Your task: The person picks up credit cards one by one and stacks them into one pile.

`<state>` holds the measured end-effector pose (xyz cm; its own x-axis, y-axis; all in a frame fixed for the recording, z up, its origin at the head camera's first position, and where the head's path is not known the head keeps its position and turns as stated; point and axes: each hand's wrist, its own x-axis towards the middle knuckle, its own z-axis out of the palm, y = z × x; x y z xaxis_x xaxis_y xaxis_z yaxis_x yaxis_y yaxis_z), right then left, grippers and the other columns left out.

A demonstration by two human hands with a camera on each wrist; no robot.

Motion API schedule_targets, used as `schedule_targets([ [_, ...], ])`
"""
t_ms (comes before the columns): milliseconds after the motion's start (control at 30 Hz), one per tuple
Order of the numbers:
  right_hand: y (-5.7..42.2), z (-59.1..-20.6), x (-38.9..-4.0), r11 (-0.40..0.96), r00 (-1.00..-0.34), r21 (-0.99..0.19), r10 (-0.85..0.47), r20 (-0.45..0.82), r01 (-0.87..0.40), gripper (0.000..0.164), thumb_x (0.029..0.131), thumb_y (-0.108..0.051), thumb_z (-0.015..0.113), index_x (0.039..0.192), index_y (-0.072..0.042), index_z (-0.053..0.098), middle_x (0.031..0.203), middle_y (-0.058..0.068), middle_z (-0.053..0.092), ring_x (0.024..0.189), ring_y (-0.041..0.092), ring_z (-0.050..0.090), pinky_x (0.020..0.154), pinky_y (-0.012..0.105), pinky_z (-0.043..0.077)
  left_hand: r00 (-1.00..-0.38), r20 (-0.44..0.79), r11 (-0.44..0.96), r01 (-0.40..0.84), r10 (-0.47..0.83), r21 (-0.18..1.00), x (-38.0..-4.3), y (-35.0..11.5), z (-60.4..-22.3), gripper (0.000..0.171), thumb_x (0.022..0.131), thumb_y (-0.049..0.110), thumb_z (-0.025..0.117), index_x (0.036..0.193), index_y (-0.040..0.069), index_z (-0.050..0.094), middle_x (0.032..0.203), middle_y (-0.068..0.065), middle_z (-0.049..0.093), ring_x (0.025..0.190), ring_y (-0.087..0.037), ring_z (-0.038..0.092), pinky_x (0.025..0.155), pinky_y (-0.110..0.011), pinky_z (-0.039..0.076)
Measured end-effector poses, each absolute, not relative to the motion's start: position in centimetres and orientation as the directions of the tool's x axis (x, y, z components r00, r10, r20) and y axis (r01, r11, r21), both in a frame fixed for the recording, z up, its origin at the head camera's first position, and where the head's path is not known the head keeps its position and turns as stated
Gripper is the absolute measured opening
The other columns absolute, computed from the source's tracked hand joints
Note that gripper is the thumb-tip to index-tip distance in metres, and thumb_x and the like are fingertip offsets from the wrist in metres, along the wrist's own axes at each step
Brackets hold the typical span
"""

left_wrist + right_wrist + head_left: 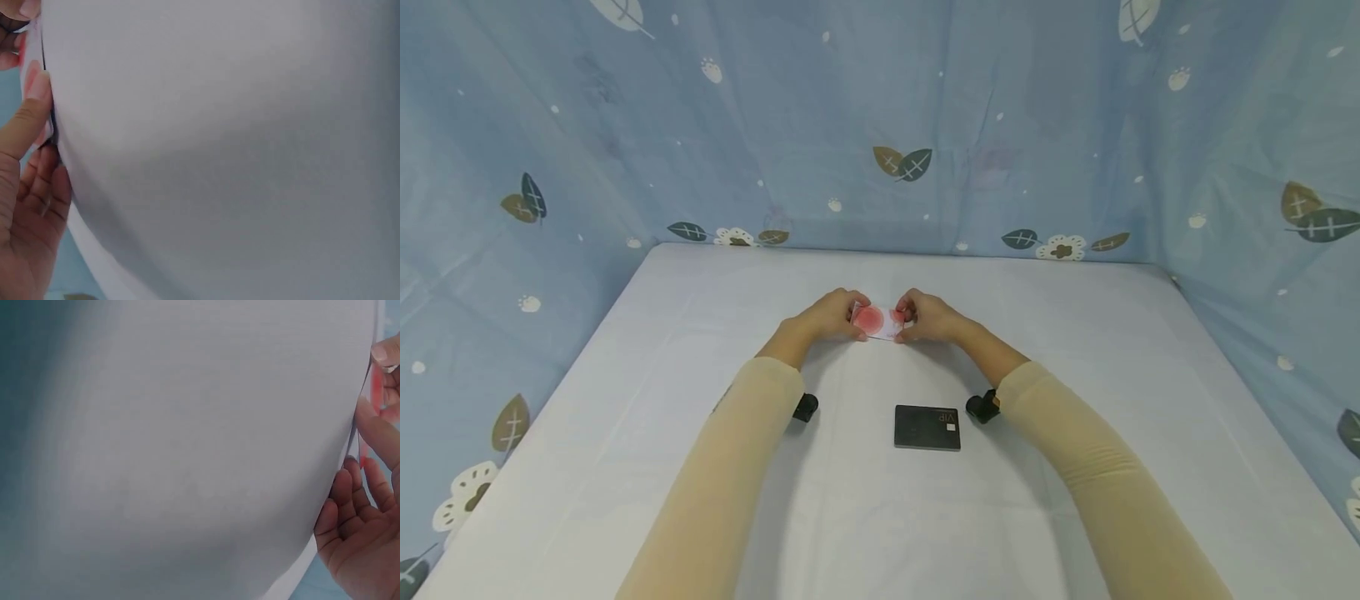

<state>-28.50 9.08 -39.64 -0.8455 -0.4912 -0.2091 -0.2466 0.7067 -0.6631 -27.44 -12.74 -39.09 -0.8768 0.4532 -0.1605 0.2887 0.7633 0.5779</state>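
A small white card (880, 322) printed with red round shapes is held at both ends over the far middle of the table. My left hand (837, 314) pinches its left end, thumb on the near edge and fingers behind. At the opposite end, my right hand (928, 316) grips it the same way. The left wrist view shows the card (31, 78) nearly edge-on at the left border, with the left hand (31, 181) around its end. In the right wrist view the right hand (369, 506) holds the card at the right border.
A flat black rectangle marked VIP (927, 428) lies on the white-covered table (880, 525), nearer to me and between the forearms. Black wrist-worn devices (806, 407) show beside both sleeves. Blue patterned cloth (820, 100) hangs behind the table and along its sides.
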Motion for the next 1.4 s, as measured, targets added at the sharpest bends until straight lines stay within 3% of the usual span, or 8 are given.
schedule_targets([
  [200,9.1,-39.7,-28.2,0.714,-0.842,-0.655,-0.492,-0.221,-0.246,0.056,0.076,-0.017,0.080,0.120,-0.002,0.049,0.108,0.010,0.054,0.095,0.020,0.049,0.081,0.030,0.041,-0.851,-0.145,0.807,0.405,0.504,0.430,-27.1,-13.1,-39.3,0.058,0.083,0.026,0.073,0.133,0.005,0.052,0.105,-0.014,0.052,0.088,-0.023,0.051,0.083,-0.036,0.044],
  [400,9.2,-40.0,-28.3,0.724,-0.830,-0.609,-0.527,-0.184,-0.325,0.068,0.073,-0.026,0.082,0.127,-0.001,0.049,0.113,0.012,0.055,0.099,0.022,0.049,0.084,0.033,0.043,-0.853,-0.085,0.824,0.464,0.514,0.324,-26.7,-13.0,-39.3,0.056,0.083,0.035,0.072,0.131,0.009,0.055,0.102,-0.010,0.053,0.084,-0.020,0.052,0.079,-0.035,0.046],
  [867,9.5,-39.8,-28.1,0.723,-0.807,-0.537,-0.577,-0.121,-0.436,0.061,0.077,-0.029,0.079,0.124,-0.002,0.051,0.087,0.005,0.056,0.077,0.016,0.050,0.067,0.026,0.043,-0.865,-0.054,0.847,0.473,0.498,0.244,-26.7,-13.0,-39.7,0.056,0.083,0.043,0.070,0.129,0.014,0.058,0.099,-0.006,0.057,0.083,-0.019,0.051,0.079,-0.035,0.045],
  [1200,10.5,-39.0,-28.1,0.700,-0.799,-0.519,-0.599,-0.051,-0.491,0.058,0.076,-0.031,0.079,0.121,-0.001,0.057,0.092,0.007,0.060,0.082,0.018,0.053,0.073,0.029,0.046,-0.850,-0.050,0.794,0.467,0.524,0.389,-26.6,-12.5,-38.7,0.064,0.078,0.032,0.078,0.131,0.007,0.053,0.110,-0.011,0.056,0.099,-0.024,0.055,0.091,-0.039,0.045],
  [1400,10.9,-38.7,-28.2,0.680,-0.786,-0.528,-0.617,-0.037,-0.509,0.058,0.075,-0.029,0.080,0.120,-0.001,0.057,0.090,0.007,0.060,0.080,0.017,0.053,0.072,0.028,0.046,-0.854,-0.087,0.800,0.440,0.514,0.409,-26.5,-12.2,-38.2,0.064,0.077,0.029,0.078,0.130,0.005,0.051,0.111,-0.010,0.057,0.099,-0.023,0.054,0.091,-0.039,0.044],
])
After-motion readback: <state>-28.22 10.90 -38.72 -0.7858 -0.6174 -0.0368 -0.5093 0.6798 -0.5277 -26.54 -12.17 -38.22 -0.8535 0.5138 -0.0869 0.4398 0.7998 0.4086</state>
